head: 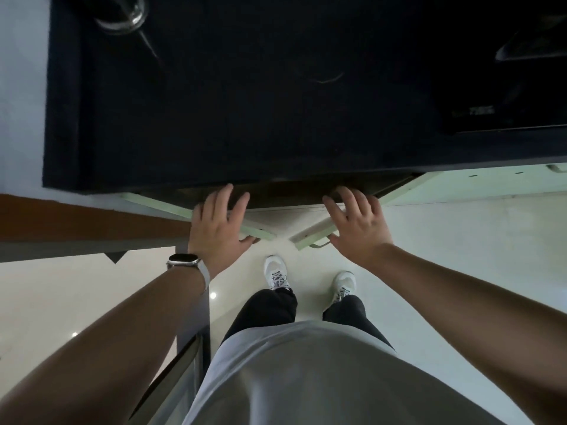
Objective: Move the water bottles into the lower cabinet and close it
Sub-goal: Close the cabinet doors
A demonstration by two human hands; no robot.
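I look straight down at a dark countertop [245, 102] with the lower cabinet beneath it. Its two pale green doors stand partly open and angle toward each other. My left hand [219, 228] lies over the top edge of the left door [159, 205], fingers spread and thumb on the outer face. On the right door [408, 187] rests my right hand [357, 223], also with fingers spread, its thumb near the metal handle [319, 244]. The cabinet's inside is dark and hidden. No water bottle is visible.
A clear glass object [121, 15] stands at the counter's far left and a dark appliance [506, 87] at its right. A brown ledge [76, 222] and a dark post [193, 317] are on my left. My feet stand on cream floor tiles [460, 240].
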